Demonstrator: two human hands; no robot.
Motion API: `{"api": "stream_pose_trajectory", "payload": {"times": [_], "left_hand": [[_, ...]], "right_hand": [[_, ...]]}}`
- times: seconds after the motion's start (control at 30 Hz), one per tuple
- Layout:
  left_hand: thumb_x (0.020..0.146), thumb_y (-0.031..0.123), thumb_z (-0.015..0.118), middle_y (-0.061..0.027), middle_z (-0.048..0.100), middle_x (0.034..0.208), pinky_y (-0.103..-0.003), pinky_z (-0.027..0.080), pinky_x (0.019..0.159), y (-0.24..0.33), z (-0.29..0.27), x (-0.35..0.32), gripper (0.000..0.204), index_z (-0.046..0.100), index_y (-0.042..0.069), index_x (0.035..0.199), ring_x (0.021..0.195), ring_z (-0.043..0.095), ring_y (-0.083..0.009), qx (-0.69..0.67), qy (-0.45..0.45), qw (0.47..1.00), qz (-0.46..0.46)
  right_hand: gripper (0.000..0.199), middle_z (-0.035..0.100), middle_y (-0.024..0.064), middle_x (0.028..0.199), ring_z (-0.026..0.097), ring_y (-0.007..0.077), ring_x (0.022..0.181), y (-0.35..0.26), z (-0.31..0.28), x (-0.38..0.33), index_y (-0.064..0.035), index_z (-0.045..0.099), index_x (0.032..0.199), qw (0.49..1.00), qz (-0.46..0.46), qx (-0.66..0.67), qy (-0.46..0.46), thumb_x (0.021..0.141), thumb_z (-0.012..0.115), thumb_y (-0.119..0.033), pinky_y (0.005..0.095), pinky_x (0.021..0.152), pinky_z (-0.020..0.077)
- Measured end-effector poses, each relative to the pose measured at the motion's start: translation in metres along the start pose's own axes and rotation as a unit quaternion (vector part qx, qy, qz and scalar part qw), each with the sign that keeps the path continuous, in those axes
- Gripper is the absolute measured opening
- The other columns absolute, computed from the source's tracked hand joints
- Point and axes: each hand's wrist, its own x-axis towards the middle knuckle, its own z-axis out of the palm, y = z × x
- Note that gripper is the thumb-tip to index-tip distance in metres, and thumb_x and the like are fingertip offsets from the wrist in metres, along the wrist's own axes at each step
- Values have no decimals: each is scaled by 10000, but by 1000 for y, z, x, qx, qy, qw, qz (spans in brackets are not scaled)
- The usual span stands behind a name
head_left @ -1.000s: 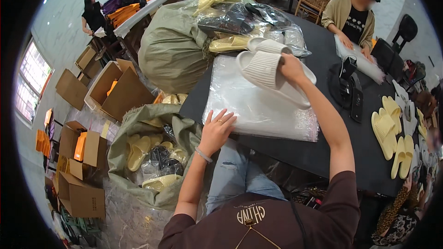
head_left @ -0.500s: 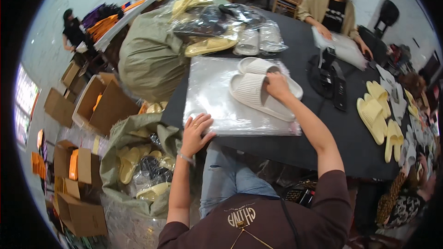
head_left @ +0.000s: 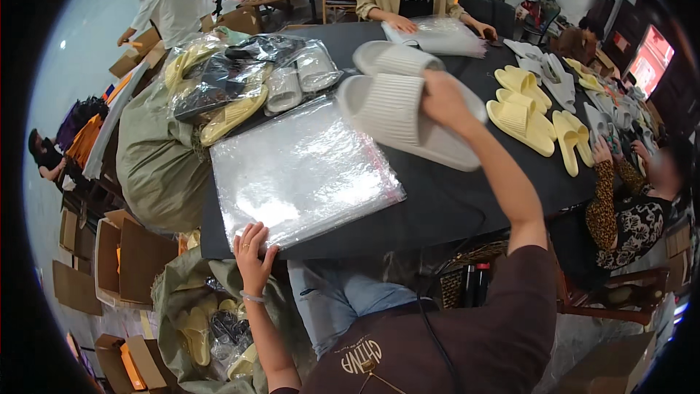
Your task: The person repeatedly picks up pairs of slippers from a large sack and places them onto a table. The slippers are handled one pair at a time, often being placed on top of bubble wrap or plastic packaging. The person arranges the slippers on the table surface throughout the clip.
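Note:
A pair of white ribbed slide slippers (head_left: 390,113) is held above the dark table, to the right of a flat stack of clear plastic bags (head_left: 310,164). My right hand (head_left: 445,101) is closed on them, its fingers partly hidden at the straps. My left hand (head_left: 254,254) rests on the near left corner of the bag stack, fingers stretched out and holding nothing. Bagged slippers, including a grey pair (head_left: 300,80) and a yellow one (head_left: 235,115), are heaped beyond the stack. Loose yellow slippers (head_left: 521,125) lie to the right of the white pair.
A large green sack (head_left: 157,149) stands left of the table (head_left: 430,208). An open sack (head_left: 171,288) of bagged slippers sits below it, near cardboard boxes (head_left: 138,259). Across the table a person touches clear bags (head_left: 437,36); another person (head_left: 631,222) sits at the right by grey slippers.
My right hand has lifted the white slippers off the bag stack and moved them right. My left hand stays at the stack's corner. The view has turned to the right.

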Motion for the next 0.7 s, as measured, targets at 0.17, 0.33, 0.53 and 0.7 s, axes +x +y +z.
{"api": "stream_pose_trajectory", "payload": {"times": [0.17, 0.33, 0.53, 0.7], "left_hand": [[809, 288, 662, -42, 566, 1262, -440, 203, 1091, 0, -1, -2, 391, 599, 98, 1144, 1263, 442, -252, 9, -3, 1000, 1], [792, 275, 675, -45, 565, 1258, -445, 214, 1088, 3, -9, -5, 399, 596, 102, 1143, 1253, 448, -251, 26, -6, 1000, -12], [768, 269, 702, -32, 577, 1245, -449, 242, 1072, -1, 1, 4, 405, 604, 127, 1134, 1249, 458, -246, -14, -2, 1000, -18], [792, 257, 691, -62, 569, 1259, -452, 229, 1086, 2, -19, 5, 412, 598, 112, 1167, 1276, 435, -257, -72, -34, 995, -54]], "right_hand": [[242, 596, 240, 988, 553, 394, 973, 137, -61, -58, -5, 608, 951, 983, 111, -144, -40, 738, 530, -90, 473, 829, 436], [317, 629, 209, 1007, 599, 383, 954, 281, -94, -87, -106, 678, 1018, 930, 266, -252, -25, 731, 544, -121, 446, 805, 473], [365, 619, 190, 1103, 564, 349, 1064, 421, -135, -132, -70, 623, 1117, 864, 385, -277, 169, 765, 538, -119, 418, 921, 433], [521, 538, 209, 1228, 477, 398, 1159, 358, -63, -106, -95, 498, 1275, 790, 487, -281, 244, 767, 577, -180, 466, 979, 389]]}}
